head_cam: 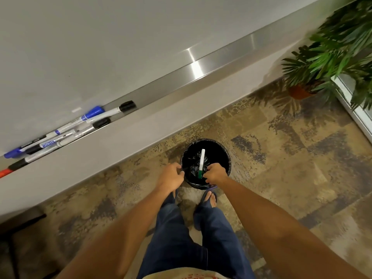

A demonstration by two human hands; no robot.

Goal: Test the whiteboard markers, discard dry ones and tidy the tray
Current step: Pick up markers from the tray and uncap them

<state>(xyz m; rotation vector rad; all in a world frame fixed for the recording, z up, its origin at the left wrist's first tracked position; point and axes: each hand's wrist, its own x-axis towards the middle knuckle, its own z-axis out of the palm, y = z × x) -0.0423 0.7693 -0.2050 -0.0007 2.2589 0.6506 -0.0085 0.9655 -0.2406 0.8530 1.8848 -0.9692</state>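
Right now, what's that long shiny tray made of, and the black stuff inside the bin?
The tray looks like brushed metal, perhaps steel: silvery, with a bright streaked glare. The bin liner looks like thin black plastic film: glossy, crinkled, folded over the rim.

Markers [66,133] lie in the tray [201,69], left of the floor bin [226,158]

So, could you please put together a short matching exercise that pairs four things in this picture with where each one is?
Things:
1. green-capped marker
2. blue-capped marker
3. potted plant
4. left hand

Places:
A. lying in the whiteboard tray
B. on the floor at the far right
C. over the bin, beside the right hand
D. at the bin's left rim

Pairs: 1-C, 2-A, 3-B, 4-D
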